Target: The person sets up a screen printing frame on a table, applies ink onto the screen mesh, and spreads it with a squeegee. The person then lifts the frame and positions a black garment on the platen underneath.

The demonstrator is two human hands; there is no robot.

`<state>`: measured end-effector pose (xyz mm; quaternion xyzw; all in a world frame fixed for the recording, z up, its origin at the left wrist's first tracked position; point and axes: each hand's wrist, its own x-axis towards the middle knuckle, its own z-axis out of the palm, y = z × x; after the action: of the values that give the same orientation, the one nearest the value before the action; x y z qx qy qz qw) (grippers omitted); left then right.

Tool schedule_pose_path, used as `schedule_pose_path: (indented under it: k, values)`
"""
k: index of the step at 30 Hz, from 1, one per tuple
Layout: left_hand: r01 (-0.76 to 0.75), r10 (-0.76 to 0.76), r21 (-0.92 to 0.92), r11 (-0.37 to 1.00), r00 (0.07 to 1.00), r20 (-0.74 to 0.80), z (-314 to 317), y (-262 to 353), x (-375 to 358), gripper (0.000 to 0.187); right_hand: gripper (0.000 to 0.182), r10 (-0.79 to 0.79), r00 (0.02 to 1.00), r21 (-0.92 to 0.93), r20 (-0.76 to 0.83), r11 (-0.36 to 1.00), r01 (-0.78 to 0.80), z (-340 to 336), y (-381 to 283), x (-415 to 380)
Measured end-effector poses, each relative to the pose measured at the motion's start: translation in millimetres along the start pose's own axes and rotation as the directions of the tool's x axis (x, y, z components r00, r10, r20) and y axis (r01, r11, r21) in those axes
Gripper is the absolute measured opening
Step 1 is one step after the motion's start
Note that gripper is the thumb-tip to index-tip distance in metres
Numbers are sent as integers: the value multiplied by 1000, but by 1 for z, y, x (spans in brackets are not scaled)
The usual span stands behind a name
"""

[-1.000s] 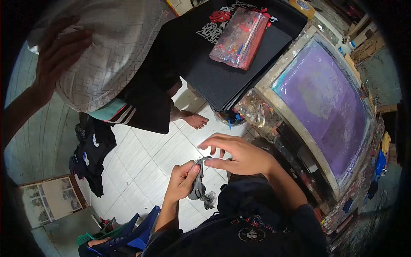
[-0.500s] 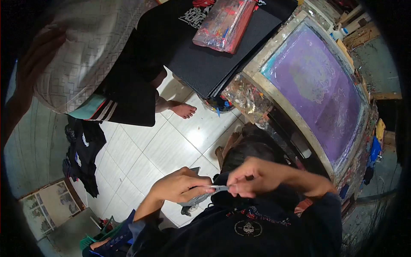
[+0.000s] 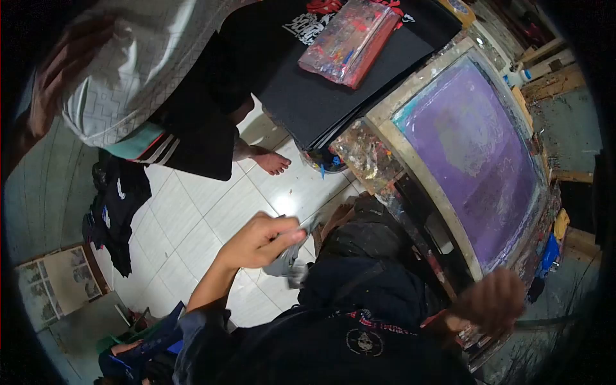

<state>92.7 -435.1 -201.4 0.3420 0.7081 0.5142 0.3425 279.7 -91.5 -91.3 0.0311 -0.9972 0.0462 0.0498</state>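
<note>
My left hand (image 3: 262, 240) is closed in front of my chest, with a grey strip or cloth (image 3: 287, 264) hanging below and beside its fingers. At the lower right, my right hand (image 3: 493, 303) is smeared by motion beside the screen frame's lower corner, and its fingers cannot be made out. The wooden screen frame (image 3: 423, 168) holds a purple mesh (image 3: 478, 147) with a pale design area. Left of the frame, a paint-stained block (image 3: 350, 42) lies on a stack of black fabric (image 3: 321, 109).
Another person in a patterned light garment (image 3: 138, 64) stands at the upper left, a hand (image 3: 64, 77) raised. Black shirts (image 3: 119, 212) hang at the left. A framed picture (image 3: 61, 282) and a seated person (image 3: 138, 356) are at the lower left. White tiles (image 3: 212, 218) cover the floor.
My hands have parted. My right hand has moved right and down to the screen frame's corner, while my left has risen slightly. The thin grey object between them no longer shows there.
</note>
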Motion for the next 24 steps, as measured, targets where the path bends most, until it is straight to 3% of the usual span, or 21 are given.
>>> schedule_pose_path:
  k: [2, 3, 4, 5, 7, 9, 11, 13, 15, 17, 18, 21, 22, 24]
  values:
    - [-13, 9, -30, 999, 994, -105, -3, 14, 12, 40, 19, 21, 998, 51, -53, 999, -19, 5, 2, 10]
    - [-43, 41, -6, 999, 989, -144, -4, 16, 16, 38, 17, 45, 998, 489, 35, 871, -57, 33, -1, 31]
    - [-68, 70, 20, 998, 981, -180, -5, 17, 17, 37, 17, 16, 991, 821, 131, 558, -118, 67, -9, 54]
    - [-80, 87, 42, 996, 974, -210, -6, 16, 15, 36, 17, -65, 974, 970, 217, 125, -208, 97, -20, 72]
    - [-25, 37, 48, 999, 963, -266, -10, 0, 8, 38, 16, -122, 952, 937, 280, 248, -244, 145, -60, 101]
    - [24, -23, 0, 1000, 950, -311, -13, -11, 1, 39, 15, -77, 951, 894, 300, 371, -252, 203, -84, 116]
    - [39, -38, -4, 999, 940, -339, -14, -19, -4, 40, 15, -56, 988, 792, 144, 605, -81, 285, -94, 135]
    - [67, -70, -20, 998, 926, -370, -12, -24, -7, 41, 25, -4, 941, 696, 339, 673, -248, 298, -95, 166]
    - [70, -73, -21, 997, 912, -403, -9, -24, -7, 41, 29, 158, 981, 476, -113, 875, -86, 341, -115, 180]
    - [70, -74, -25, 997, 902, -426, -5, -24, -3, 41, 32, 95, 976, 418, -195, 909, -5, 396, -113, 187]
    - [62, -66, -24, 998, 899, -433, -3, -23, 0, 41, 32, -5, 999, 520, -47, 854, 29, 423, -103, 188]
    - [2, -5, -6, 1000, 900, -436, 4, -17, 14, 40, 26, -56, 959, 596, 276, 793, -126, 330, -104, 189]
    - [3, -10, -17, 1000, 905, -426, 8, -13, 21, 40, 26, -79, 987, 749, 138, 661, -52, 328, -104, 192]
    - [6, 3, 21, 1000, 913, -408, 12, -8, 33, 41, 30, -82, 991, 822, 104, 568, -39, 337, -99, 202]
